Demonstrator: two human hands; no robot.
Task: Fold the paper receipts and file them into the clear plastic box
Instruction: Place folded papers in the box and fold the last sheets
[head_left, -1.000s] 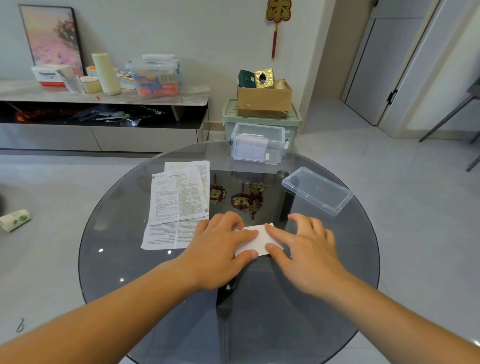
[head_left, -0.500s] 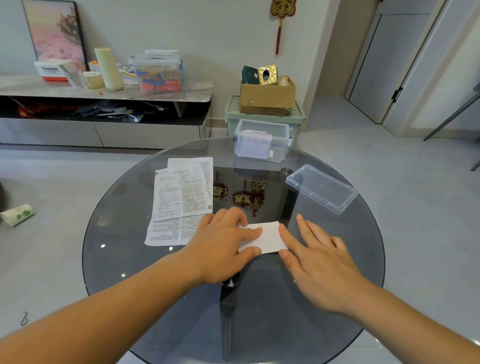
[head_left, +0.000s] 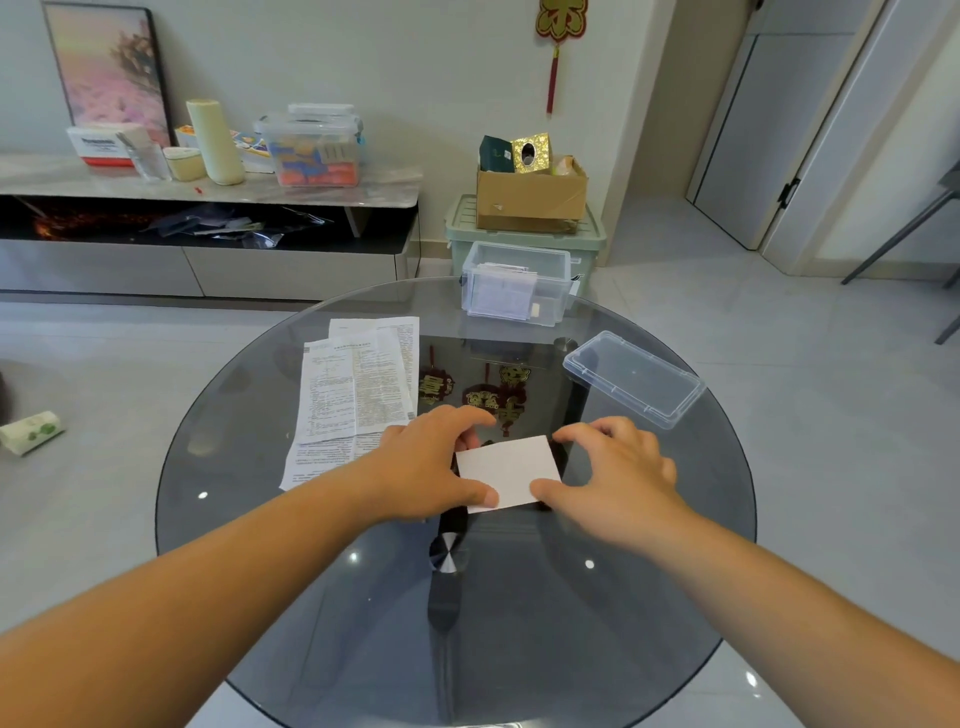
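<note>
A folded white receipt lies at the middle of the round glass table. My left hand grips its left edge, thumb on the near corner and fingers curled over the far corner. My right hand pinches its right edge the same way, thumb near and fingers far. Two or three unfolded printed receipts lie overlapped to the left. The clear plastic box stands open at the table's far edge, with folded papers upright inside.
The box's clear lid lies upturned at the right of the table. Beyond the table stand a green bin with a cardboard carton on it and a low cabinet along the wall. A roll lies on the floor, left.
Both hands went from pressing flat on the folded receipt to gripping its two ends with curled fingers. More of the receipt's top face now shows.
</note>
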